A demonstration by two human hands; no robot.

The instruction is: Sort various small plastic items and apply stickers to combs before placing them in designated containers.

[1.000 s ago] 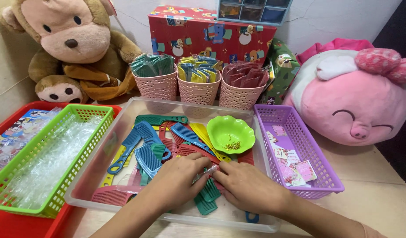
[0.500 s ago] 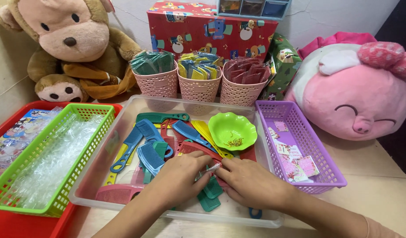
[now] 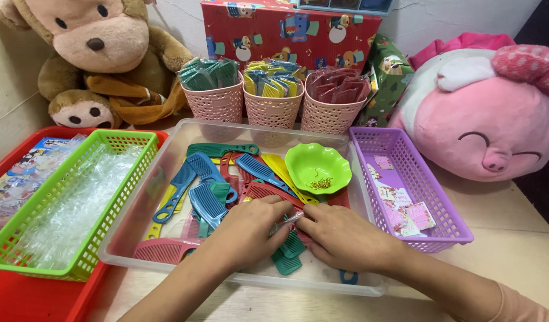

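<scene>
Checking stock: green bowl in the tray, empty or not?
Not empty. The green bowl sits upright in the clear tray with a small cluster of tiny gold pieces at its bottom; otherwise bare.

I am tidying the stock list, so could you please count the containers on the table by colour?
Pink woven cups: 3
Green mesh basket: 1
Purple mesh basket: 1
Clear bin: 1
Red tray: 1
Green bowl: 1
Total: 8
</scene>
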